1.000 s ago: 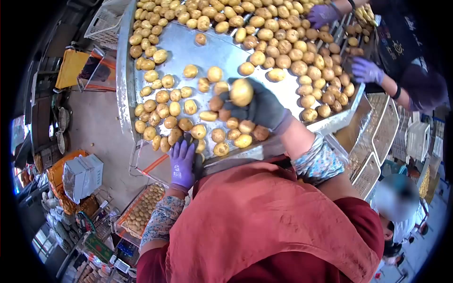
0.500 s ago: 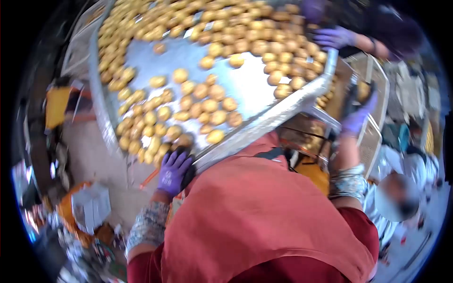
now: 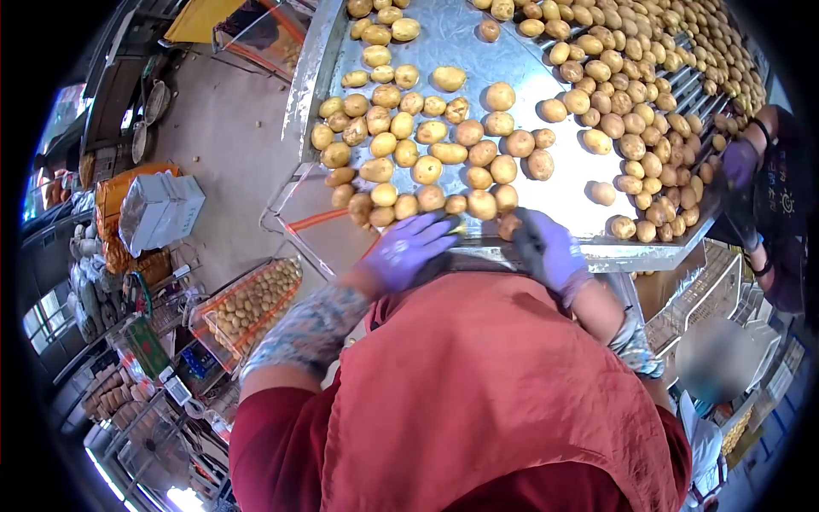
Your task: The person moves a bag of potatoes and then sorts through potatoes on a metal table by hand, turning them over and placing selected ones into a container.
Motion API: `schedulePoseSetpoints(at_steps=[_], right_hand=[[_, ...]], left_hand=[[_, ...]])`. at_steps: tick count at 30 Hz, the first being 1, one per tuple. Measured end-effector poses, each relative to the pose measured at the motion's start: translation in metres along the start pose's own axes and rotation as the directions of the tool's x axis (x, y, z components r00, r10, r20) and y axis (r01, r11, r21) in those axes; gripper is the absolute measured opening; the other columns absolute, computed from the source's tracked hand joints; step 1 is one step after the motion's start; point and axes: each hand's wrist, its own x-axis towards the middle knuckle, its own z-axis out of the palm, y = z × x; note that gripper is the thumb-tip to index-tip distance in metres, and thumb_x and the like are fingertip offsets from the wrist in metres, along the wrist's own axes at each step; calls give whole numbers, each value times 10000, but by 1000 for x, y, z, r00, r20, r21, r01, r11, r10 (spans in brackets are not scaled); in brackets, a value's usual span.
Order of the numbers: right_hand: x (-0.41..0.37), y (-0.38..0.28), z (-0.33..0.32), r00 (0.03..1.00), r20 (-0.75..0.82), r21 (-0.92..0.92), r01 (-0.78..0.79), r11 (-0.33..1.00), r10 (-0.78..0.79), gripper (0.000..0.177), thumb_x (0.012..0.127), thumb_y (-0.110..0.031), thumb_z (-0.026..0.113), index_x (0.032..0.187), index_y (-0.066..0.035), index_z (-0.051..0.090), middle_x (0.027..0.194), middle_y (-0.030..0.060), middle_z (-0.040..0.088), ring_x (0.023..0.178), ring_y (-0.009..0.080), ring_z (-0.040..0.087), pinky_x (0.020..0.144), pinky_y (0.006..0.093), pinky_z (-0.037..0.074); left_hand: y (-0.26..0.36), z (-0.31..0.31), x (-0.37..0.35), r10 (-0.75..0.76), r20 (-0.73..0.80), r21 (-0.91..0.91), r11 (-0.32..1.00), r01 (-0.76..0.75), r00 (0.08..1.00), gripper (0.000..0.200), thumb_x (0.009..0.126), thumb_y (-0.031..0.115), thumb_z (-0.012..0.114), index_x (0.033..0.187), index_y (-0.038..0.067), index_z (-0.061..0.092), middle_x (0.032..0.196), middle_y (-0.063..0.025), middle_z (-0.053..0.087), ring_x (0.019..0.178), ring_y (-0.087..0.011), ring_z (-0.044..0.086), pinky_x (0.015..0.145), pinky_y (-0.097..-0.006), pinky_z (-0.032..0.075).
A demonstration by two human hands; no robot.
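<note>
Potatoes lie loose on a metal sorting table in front of me. My left hand, in a purple glove with dark fingertips, rests at the table's near edge with its fingers stretched towards the closest potatoes. A small yellowish bit shows at its fingertips; what it belongs to is hidden. My right hand, gloved the same way, is at the near edge too. Its dark fingers curl against a brown potato. A red apron covers my front, just below both hands.
A co-worker's purple-gloved hand is at the table's right end, beside rollers carrying many potatoes. Plastic crates stand at lower right. On the left are an orange-edged mesh bag of potatoes and a white box.
My right hand has come back from the crates on the right to the table's near edge. My left hand has moved right along that edge. The view has swung round.
</note>
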Motion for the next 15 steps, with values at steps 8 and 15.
schedulePoseSetpoints(at_steps=[8,15], right_hand=[[75,-23,26,951,-24,-571,239,785,-308,485,737,-257,681,1180,-97,567,1200,182,490,1167,418,441,971,535,365],[106,-55,-22,811,-12,-283,558,780,-585,451,721,-174,725,1138,-64,593,1075,168,572,1008,365,546,838,494,425]], left_hand=[[-59,-58,51,-288,-567,154,883,443,771,482,858,209,617,1291,23,521,1309,-209,523,1225,-418,466,1005,-530,355],[-24,-5,77,-352,-123,354,858,372,928,577,905,325,537,1435,120,433,1422,-100,465,1353,-348,374,1121,-547,247]])
